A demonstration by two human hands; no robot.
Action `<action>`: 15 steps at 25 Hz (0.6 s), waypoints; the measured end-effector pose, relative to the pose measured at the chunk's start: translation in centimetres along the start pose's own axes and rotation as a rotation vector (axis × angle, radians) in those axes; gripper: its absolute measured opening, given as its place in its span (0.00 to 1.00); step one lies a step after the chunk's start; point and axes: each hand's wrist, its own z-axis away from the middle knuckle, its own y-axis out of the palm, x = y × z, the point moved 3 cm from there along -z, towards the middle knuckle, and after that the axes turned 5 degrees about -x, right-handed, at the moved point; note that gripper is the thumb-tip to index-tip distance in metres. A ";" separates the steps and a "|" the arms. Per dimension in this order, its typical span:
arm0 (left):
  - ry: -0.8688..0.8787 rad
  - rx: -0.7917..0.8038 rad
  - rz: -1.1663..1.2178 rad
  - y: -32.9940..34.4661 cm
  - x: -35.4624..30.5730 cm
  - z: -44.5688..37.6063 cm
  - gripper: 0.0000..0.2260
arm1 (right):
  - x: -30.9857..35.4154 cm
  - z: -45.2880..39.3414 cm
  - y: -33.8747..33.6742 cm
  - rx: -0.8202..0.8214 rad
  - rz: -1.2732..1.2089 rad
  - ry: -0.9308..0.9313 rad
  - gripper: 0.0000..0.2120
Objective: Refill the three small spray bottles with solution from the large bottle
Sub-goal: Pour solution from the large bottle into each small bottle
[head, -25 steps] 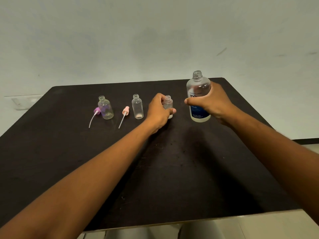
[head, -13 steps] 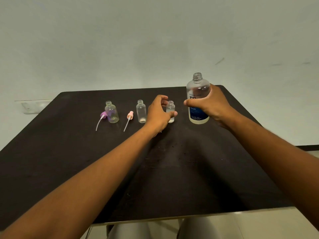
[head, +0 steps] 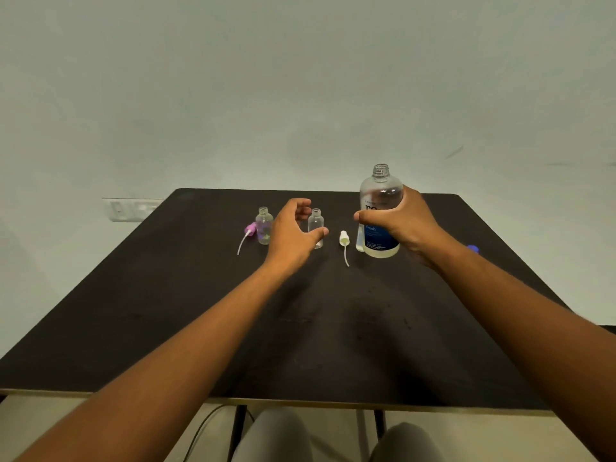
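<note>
Head cam: your right hand (head: 405, 225) grips the big bottle (head: 380, 211), uncapped and upright, so no pour yet. Left hand (head: 293, 233) is spread around a small bottle (head: 315, 226), not clearly touching; can't tell fill levels tbh.

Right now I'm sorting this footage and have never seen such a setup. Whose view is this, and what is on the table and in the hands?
There is no machine here. One camera worn on a person's head looks down at their two bare arms. On the dark table stand small uncapped bottles, and two spray tops lie near them: a purple spray top and a white spray top. The right hand grips the large open bottle. The left hand curls around a small clear bottle, but I cannot tell whether it touches it.
</note>
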 end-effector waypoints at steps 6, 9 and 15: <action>-0.087 0.014 -0.056 0.4 2.6 -2.6 0.33 | -0.5 -1.3 2.8 0.010 -0.026 0.008 0.20; -0.139 0.057 -0.084 1.8 3.7 -4.0 0.35 | -1.2 -2.0 3.3 0.018 -0.024 0.001 0.19; -0.107 0.035 -0.178 3.9 5.3 -4.9 0.23 | -2.8 -2.9 3.3 0.023 -0.011 0.002 0.23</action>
